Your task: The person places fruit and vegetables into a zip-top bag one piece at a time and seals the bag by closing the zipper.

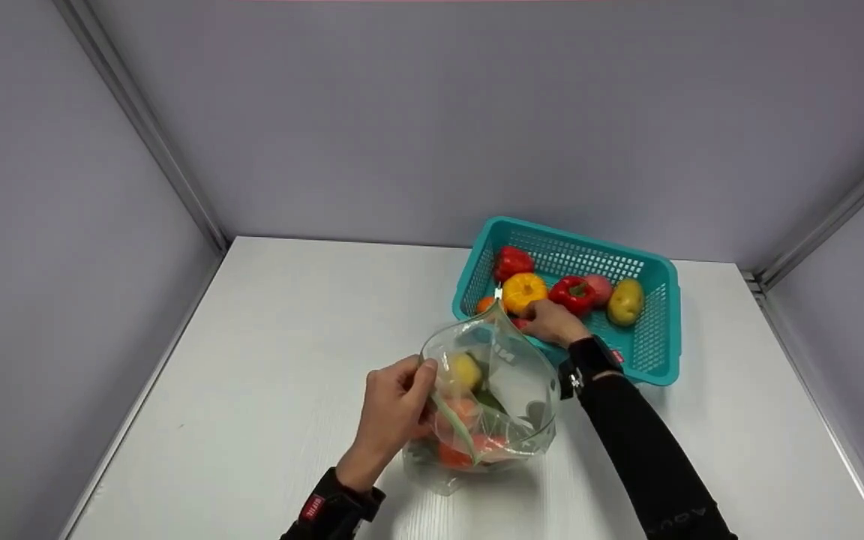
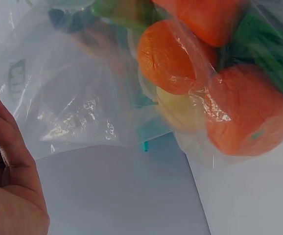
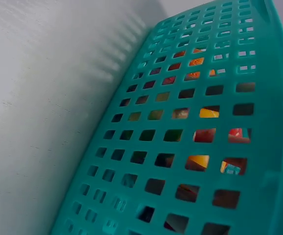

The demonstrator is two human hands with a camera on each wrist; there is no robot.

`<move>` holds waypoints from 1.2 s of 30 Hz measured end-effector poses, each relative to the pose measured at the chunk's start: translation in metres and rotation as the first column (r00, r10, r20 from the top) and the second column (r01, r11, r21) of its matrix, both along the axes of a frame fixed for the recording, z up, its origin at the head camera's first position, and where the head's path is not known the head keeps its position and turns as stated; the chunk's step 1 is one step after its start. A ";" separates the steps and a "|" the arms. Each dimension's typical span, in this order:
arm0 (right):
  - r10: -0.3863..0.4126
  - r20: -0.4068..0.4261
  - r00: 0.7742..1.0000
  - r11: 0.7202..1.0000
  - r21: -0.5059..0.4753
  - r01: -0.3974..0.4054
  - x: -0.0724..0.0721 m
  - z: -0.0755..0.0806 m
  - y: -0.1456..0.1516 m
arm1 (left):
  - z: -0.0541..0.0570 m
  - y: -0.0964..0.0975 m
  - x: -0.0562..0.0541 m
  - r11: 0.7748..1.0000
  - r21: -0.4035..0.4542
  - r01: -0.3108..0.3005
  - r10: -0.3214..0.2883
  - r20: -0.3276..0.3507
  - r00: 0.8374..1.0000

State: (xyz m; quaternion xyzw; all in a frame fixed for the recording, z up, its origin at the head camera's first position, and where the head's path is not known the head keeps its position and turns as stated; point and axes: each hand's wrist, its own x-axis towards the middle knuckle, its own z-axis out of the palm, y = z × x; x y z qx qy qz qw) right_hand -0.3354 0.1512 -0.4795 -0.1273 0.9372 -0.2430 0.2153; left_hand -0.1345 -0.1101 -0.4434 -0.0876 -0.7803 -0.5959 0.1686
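Observation:
My left hand [image 1: 394, 405] pinches the near left rim of a clear zip bag [image 1: 529, 375], between thumb and fingers. Inside the bag are a yellow fruit [image 1: 466, 370], a green item and several orange-red ones; the left wrist view shows a round orange piece [image 2: 171, 56] and a larger orange-red one [image 2: 247, 110] through the plastic. My right hand [image 1: 556, 324] reaches into a teal basket [image 1: 661, 345], its fingertips at a red item [image 1: 520, 324] beside a yellow pumpkin [image 1: 524, 291]. Whether they grip it is hidden.
Also in the basket lie two red bell peppers [image 1: 514, 263], a pinkish-red round fruit [image 1: 598, 289], a yellow potato-like piece [image 1: 626, 302] and an orange item [image 1: 485, 304]. The white table [image 1: 274, 360] meets grey panels [image 1: 402, 135] behind and at both sides.

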 end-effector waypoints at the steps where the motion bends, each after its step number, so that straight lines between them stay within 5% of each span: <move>1: -0.010 -0.002 1.000 1.000 -0.014 0.010 0.000 0.000 0.001 | 0.000 0.000 0.000 1.000 0.001 0.002 -0.002 0.000 1.000; 7: -0.050 -0.020 0.999 0.995 -0.087 0.048 0.006 0.010 0.009 | 0.003 0.002 -0.002 1.000 0.016 0.012 -0.012 -0.008 1.000; 13: -0.086 -0.138 0.987 0.992 -0.108 0.072 0.019 0.029 0.020 | 0.006 0.008 -0.005 1.000 0.023 0.020 -0.021 0.004 1.000; 27: -0.187 -0.381 0.905 0.952 -0.296 0.072 0.078 0.060 0.038 | 0.011 0.015 -0.012 0.996 0.046 0.079 -0.080 0.018 0.997; 36: -0.283 -0.437 0.854 0.887 -0.457 0.060 0.114 0.084 0.043 | 0.013 0.017 -0.017 0.995 0.053 0.083 -0.085 0.033 0.996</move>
